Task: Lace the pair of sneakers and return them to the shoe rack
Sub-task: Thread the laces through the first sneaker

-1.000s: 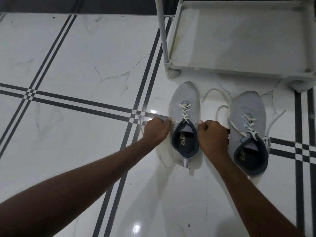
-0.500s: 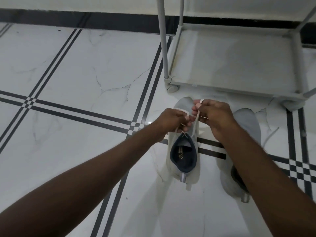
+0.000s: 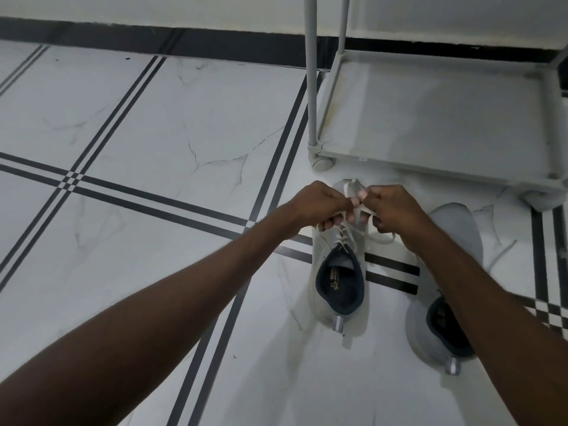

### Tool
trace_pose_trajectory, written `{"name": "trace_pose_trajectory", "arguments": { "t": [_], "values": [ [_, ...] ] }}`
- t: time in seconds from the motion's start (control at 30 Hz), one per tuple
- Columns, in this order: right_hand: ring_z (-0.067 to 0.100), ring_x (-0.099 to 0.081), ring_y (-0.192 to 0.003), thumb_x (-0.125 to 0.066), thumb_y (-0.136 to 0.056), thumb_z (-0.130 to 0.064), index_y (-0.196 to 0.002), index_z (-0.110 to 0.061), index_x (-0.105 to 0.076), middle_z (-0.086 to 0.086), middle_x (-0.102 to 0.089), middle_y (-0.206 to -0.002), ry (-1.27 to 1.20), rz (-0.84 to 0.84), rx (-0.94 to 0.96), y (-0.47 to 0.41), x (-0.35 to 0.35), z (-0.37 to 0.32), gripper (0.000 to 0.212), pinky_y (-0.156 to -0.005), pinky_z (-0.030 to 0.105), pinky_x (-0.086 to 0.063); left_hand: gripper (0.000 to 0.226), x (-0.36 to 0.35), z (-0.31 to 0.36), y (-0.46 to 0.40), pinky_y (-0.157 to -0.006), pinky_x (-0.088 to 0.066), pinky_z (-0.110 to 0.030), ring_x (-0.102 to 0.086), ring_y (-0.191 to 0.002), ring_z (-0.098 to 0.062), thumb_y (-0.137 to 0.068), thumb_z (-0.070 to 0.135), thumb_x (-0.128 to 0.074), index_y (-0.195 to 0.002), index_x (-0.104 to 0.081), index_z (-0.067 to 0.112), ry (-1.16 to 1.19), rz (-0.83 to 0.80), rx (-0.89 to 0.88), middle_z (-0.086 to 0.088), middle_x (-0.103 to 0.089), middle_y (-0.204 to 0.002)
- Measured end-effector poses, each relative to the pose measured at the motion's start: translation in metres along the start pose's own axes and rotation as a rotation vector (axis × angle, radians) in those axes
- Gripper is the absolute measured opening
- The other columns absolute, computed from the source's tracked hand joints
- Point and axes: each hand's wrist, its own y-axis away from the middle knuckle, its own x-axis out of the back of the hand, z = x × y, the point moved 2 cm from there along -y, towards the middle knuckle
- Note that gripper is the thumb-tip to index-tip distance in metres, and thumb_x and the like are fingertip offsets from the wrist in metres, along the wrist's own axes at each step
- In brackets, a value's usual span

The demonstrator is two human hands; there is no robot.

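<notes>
Both hands meet over the tongue of the left sneaker (image 3: 338, 272), which stands on the tiled floor (image 3: 153, 133) just in front of the shoe rack (image 3: 430, 118). The left hand (image 3: 319, 204) is curled tight, pinching the white lace (image 3: 358, 210) between thumb and fingers; the right hand (image 3: 396, 207) is likewise clenched on the lace (knuckles almost touching the other hand's). The right sneaker (image 3: 455, 229) sits beside it, partly hidden under the right forearm, its lace trailing loose on the floor.
</notes>
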Motion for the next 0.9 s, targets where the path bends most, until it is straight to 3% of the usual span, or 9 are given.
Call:
{"name": "trace_pose_trajectory", "arguments": {
  "t": [0.1,0.17,0.23,0.3,0.4,0.5,0.67,0.77,0.9],
  "values": [
    [0.009,-0.036,-0.037,-0.062,-0.089,-0.011,-0.084,-0.012,-0.071,0.009,-0.061,-0.057,0.074,-0.154,-0.036,0.008,0.001,0.003,0.011,-0.044,0.022,-0.029,0.034,0.009,0.001,0.002,-0.049,-0.050,-0.023,-0.061,-0.049,-0.017,-0.092,0.028,-0.066,-0.086,-0.074,-0.004,0.014,0.036,-0.003,-0.009,-0.069,-0.062],
    [0.012,-0.048,-0.043,-0.066,-0.083,-0.002,-0.084,-0.009,-0.073,0.010,-0.067,-0.062,0.126,-0.241,-0.031,0.012,-0.001,0.003,0.010,-0.047,0.024,-0.040,0.028,0.014,0.003,0.002,-0.052,-0.056,-0.026,-0.069,-0.053,-0.019,-0.091,0.017,-0.068,-0.085,-0.070,-0.010,-0.024,0.024,-0.040,-0.015,-0.073,-0.068],
    [0.016,-0.065,-0.062,-0.072,-0.078,0.002,-0.087,-0.008,-0.074,0.010,-0.073,-0.076,0.139,-0.204,0.021,0.011,-0.003,0.005,0.014,-0.066,0.029,-0.055,0.019,0.019,0.005,-0.001,-0.059,-0.061,-0.032,-0.071,-0.056,-0.017,-0.085,0.009,-0.071,-0.080,-0.068,-0.009,-0.262,0.040,-0.184,-0.012,-0.073,-0.066],
    [0.023,-0.071,-0.082,-0.070,-0.080,0.005,-0.095,-0.003,-0.073,0.015,-0.075,-0.091,-0.001,-0.171,0.039,0.005,-0.006,0.007,0.017,-0.080,0.032,-0.058,0.009,0.020,0.010,-0.002,-0.065,-0.059,-0.039,-0.069,-0.061,-0.019,-0.080,0.007,-0.071,-0.075,-0.069,0.000,-0.622,0.123,-0.391,-0.006,-0.072,-0.066],
    [0.025,-0.069,-0.079,-0.053,-0.090,0.010,-0.100,0.003,-0.068,0.018,-0.072,-0.094,-0.279,-0.204,-0.104,-0.006,-0.011,0.011,0.020,-0.068,0.026,-0.060,0.004,0.007,0.010,0.000,-0.060,-0.050,-0.036,-0.063,-0.066,-0.027,-0.078,0.007,-0.064,-0.076,-0.067,0.008,-0.902,0.244,-0.546,-0.005,-0.068,-0.071],
    [0.017,-0.068,-0.070,-0.052,-0.092,0.006,-0.103,-0.001,-0.068,0.010,-0.074,-0.090,-0.288,-0.331,-0.226,-0.011,-0.012,0.012,0.020,-0.053,0.020,-0.053,0.007,-0.003,0.003,0.005,-0.056,-0.047,-0.032,-0.064,-0.068,-0.024,-0.083,0.015,-0.064,-0.086,-0.070,0.014,-0.954,0.399,-0.637,-0.001,-0.068,-0.078],
    [0.007,-0.060,-0.058,-0.052,-0.091,0.004,-0.084,-0.015,-0.064,-0.004,-0.067,-0.072,-0.303,-0.492,-0.260,-0.005,-0.011,0.007,0.023,-0.055,0.019,-0.042,0.016,-0.009,-0.001,0.012,-0.073,-0.054,-0.036,-0.069,-0.079,-0.019,-0.082,0.018,-0.069,-0.094,-0.078,0.015,-0.514,0.490,-0.443,-0.002,-0.076,-0.089],
    [0.014,-0.065,-0.062,-0.064,-0.088,-0.007,-0.089,-0.010,-0.072,0.006,-0.073,-0.079,-0.236,-0.236,-0.177,-0.001,-0.004,0.006,0.008,-0.054,0.020,-0.052,0.014,-0.005,-0.010,0.010,-0.077,-0.057,-0.039,-0.067,-0.072,-0.019,-0.084,0.022,-0.070,-0.087,-0.079,0.011,-0.150,0.437,-0.231,-0.010,-0.075,-0.080],
    [0.013,-0.053,-0.054,-0.069,-0.084,-0.032,-0.066,-0.018,-0.072,0.000,-0.063,-0.058,0.352,0.246,0.132,0.004,0.023,0.003,0.023,-0.055,0.025,-0.038,0.018,0.000,-0.022,0.019,-0.077,-0.060,-0.031,-0.065,-0.075,-0.017,-0.092,0.010,-0.062,-0.097,-0.075,-0.001,0.352,0.366,0.069,-0.015,-0.074,-0.090]
  ]
}}
